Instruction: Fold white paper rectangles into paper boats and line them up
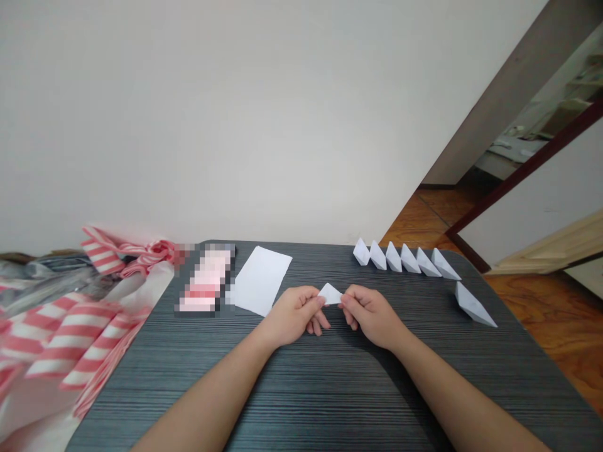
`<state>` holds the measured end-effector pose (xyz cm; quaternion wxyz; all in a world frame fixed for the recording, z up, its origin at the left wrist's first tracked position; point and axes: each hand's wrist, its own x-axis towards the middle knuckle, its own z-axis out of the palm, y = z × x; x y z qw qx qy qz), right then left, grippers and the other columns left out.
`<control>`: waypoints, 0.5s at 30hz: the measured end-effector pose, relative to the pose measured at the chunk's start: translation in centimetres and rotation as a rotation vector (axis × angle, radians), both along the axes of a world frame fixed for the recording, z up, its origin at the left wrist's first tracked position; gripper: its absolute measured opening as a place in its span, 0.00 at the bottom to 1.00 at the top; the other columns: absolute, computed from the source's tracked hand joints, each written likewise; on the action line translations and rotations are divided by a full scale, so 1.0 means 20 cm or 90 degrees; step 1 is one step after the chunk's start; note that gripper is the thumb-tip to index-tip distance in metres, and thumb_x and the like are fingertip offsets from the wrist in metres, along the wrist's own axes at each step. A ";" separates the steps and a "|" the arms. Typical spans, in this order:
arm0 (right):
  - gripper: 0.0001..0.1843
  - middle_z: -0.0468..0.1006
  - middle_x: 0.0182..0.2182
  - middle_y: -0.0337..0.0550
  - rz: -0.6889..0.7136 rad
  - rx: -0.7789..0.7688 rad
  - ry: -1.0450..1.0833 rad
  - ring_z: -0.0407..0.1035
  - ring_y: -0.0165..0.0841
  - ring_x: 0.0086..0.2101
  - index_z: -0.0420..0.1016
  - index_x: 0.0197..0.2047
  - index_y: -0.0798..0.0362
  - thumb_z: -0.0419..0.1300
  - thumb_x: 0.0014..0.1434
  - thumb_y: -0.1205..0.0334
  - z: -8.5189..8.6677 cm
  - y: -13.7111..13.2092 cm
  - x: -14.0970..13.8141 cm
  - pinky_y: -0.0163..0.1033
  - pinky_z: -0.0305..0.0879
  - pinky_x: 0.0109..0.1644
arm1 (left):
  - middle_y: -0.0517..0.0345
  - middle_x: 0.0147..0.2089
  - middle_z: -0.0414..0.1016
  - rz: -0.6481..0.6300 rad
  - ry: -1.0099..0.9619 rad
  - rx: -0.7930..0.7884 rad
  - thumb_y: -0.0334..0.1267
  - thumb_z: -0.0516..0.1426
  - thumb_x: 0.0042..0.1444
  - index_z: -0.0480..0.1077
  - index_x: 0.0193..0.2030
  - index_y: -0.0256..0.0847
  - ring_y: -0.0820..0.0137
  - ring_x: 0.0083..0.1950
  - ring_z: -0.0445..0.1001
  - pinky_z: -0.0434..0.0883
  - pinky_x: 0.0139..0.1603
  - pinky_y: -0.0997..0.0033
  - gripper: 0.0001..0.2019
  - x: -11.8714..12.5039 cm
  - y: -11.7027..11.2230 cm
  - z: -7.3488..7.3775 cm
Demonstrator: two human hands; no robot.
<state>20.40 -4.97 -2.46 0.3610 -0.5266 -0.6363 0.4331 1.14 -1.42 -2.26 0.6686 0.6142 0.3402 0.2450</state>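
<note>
A dark wood-grain table [330,389] filled the lower view. A red-and-white striped cloth [70,339] hung over its left edge. A flat white paper sheet [261,279] lay near the far edge, beside a blurred pink item [207,279]. Six pointed folded paper shapes [405,257] stood in a row at the far right, with a seventh shape [473,306] apart from them. At the middle, the left hand [294,314] and right hand [372,314] each pinched one end of a small folded paper piece [330,294], held just above the table between them.
</note>
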 end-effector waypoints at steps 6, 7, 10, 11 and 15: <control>0.14 0.68 0.16 0.34 0.080 -0.026 -0.052 0.60 0.24 0.16 0.65 0.25 0.54 0.50 0.62 0.61 0.05 -0.02 -0.01 0.29 0.56 0.21 | 0.53 0.28 0.76 0.012 -0.001 -0.003 0.47 0.49 0.58 0.64 0.35 0.36 0.74 0.23 0.71 0.65 0.22 0.77 0.15 0.01 0.00 0.03; 0.14 0.68 0.15 0.34 0.089 -0.029 -0.056 0.60 0.24 0.15 0.65 0.25 0.54 0.50 0.62 0.61 0.05 -0.02 -0.01 0.29 0.56 0.20 | 0.54 0.27 0.75 0.013 0.005 -0.007 0.47 0.49 0.58 0.64 0.34 0.36 0.74 0.23 0.71 0.65 0.22 0.77 0.14 0.01 0.00 0.03; 0.15 0.67 0.15 0.33 0.087 -0.027 -0.045 0.60 0.24 0.15 0.65 0.25 0.55 0.49 0.62 0.61 0.04 -0.01 -0.02 0.28 0.56 0.21 | 0.55 0.27 0.75 0.026 0.020 -0.012 0.47 0.49 0.58 0.62 0.32 0.37 0.74 0.23 0.71 0.64 0.21 0.78 0.14 0.01 0.00 0.03; 0.15 0.67 0.15 0.33 0.082 -0.025 -0.038 0.60 0.24 0.16 0.65 0.25 0.55 0.49 0.62 0.61 0.04 -0.01 -0.02 0.28 0.56 0.21 | 0.55 0.27 0.75 0.031 0.020 -0.011 0.47 0.49 0.59 0.62 0.32 0.37 0.74 0.23 0.71 0.64 0.21 0.78 0.14 0.01 -0.01 0.03; 0.14 0.67 0.16 0.33 0.062 -0.010 -0.030 0.60 0.24 0.16 0.64 0.25 0.54 0.49 0.62 0.60 0.02 0.00 -0.01 0.29 0.57 0.22 | 0.55 0.27 0.75 0.028 0.036 0.012 0.48 0.48 0.59 0.63 0.32 0.37 0.75 0.22 0.70 0.64 0.22 0.77 0.15 0.01 -0.01 0.04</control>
